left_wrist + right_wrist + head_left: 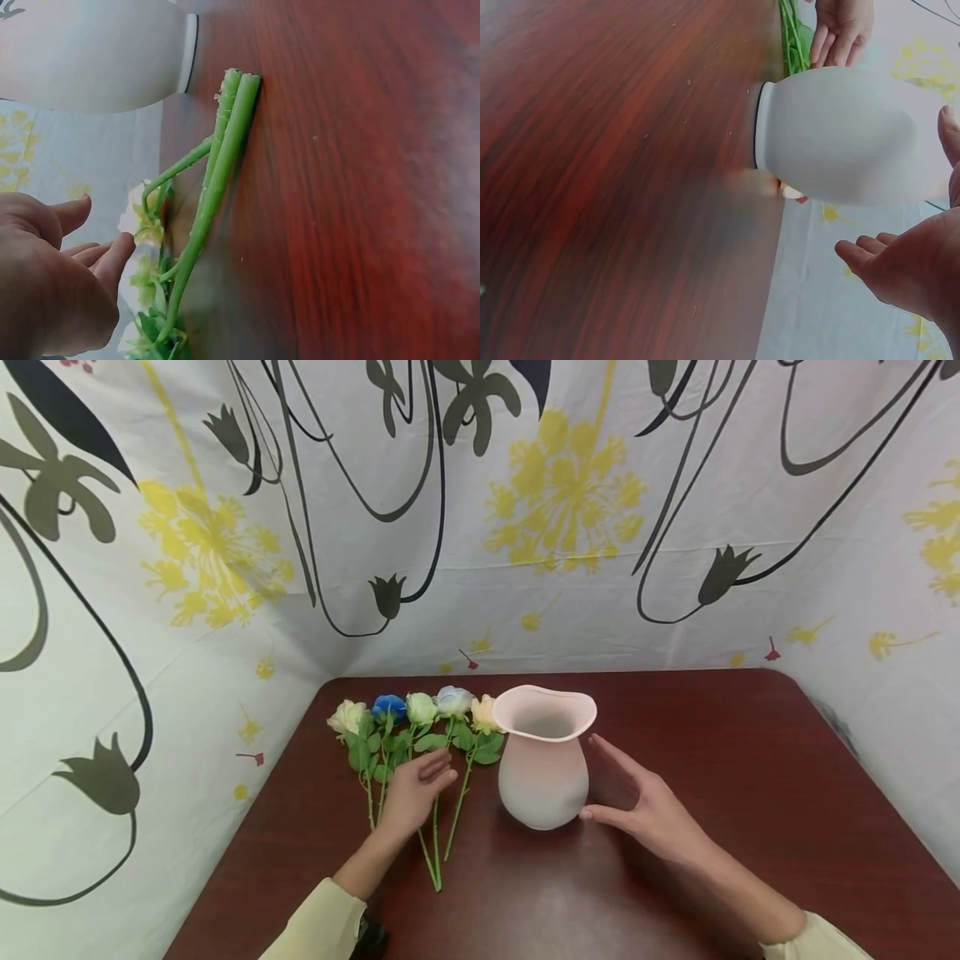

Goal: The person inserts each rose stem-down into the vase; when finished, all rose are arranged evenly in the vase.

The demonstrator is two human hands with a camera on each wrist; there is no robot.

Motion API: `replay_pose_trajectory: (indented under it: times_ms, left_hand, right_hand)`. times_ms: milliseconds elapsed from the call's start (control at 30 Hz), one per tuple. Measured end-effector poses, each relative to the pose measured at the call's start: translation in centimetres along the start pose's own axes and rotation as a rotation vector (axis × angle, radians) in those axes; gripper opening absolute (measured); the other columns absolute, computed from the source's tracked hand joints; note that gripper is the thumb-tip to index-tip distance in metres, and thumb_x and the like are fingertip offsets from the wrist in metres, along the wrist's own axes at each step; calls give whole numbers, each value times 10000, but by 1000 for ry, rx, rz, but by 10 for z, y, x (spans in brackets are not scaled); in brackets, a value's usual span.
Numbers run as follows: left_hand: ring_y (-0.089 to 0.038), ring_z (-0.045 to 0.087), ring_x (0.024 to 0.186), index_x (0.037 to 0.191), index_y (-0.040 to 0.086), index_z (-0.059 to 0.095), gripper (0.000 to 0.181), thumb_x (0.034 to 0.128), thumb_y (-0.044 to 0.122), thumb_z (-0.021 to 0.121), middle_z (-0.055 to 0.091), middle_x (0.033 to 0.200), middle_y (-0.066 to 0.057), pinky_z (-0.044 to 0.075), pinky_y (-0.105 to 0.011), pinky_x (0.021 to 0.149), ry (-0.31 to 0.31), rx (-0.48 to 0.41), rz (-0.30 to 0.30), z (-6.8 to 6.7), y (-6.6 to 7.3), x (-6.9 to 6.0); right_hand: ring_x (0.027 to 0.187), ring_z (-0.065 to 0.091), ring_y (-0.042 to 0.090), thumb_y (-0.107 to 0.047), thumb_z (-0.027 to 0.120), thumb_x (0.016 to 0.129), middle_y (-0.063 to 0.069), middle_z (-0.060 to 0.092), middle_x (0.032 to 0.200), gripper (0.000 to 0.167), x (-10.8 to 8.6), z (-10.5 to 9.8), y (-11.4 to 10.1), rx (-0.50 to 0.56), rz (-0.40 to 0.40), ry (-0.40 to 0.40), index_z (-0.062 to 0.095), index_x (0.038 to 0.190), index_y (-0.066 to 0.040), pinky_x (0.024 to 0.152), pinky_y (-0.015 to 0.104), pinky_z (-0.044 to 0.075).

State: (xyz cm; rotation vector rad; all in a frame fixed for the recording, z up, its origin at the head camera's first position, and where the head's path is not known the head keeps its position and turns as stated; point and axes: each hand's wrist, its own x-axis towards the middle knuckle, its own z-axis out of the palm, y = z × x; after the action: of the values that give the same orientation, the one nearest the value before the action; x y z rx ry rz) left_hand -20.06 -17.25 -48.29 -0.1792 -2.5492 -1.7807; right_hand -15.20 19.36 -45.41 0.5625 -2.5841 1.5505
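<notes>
A vase [543, 777] with a wavy rim stands upright on the table, pale pink at the top and whitish below. To its left lie several artificial roses with green stems: a cream rose [348, 717], a blue rose [389, 707], a pale green rose [422, 707], a pale blue rose [453, 701] and a peach rose [484, 713]. Over the stems [214, 187] hovers my left hand [414, 792], holding nothing, fingers loosely extended. My right hand [660, 814] is spread beside the vase's right side; whether its thumb touches the vase I cannot tell.
The dark red-brown table [735, 760] has rounded far corners. White cloth [450, 527] with yellow and grey flower prints hangs behind it and at both sides. Something dark [370, 937] shows by the left sleeve.
</notes>
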Motion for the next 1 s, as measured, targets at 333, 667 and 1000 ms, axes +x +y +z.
replay_pose_trajectory:
  times_ms: [333, 667, 1000]
  left_hand:
    - [-316, 700, 1222, 1395, -9, 677, 398, 1021, 113, 741, 717, 1328, -174, 600, -424, 984, 7, -27, -34, 14, -6, 14]
    - [-270, 735, 1153, 1335, 11, 725, 355, 1002, 124, 770, 759, 1242, -140, 622, -387, 931, 12, 43, -59, 23, -6, 19]
    - [-207, 781, 952, 1179, 43, 803, 247, 973, 179, 812, 804, 1068, -93, 649, -373, 791, 8, 170, -53, 27, -8, 24]
  right_hand:
    - [1475, 484, 249, -263, 936, 849, -30, 523, 1593, 876, 12, 8, -3, 79, -14, 40, 490, 1603, -238, 1106, 150, 398]
    - [1406, 559, 249, -267, 963, 812, 44, 588, 1532, 862, 20, 15, -7, 90, 8, 76, 552, 1555, -115, 1080, 169, 442]
    - [1313, 634, 278, -215, 966, 809, 107, 630, 1476, 816, 26, 20, -8, 97, 2, 106, 586, 1510, -42, 1063, 462, 535]
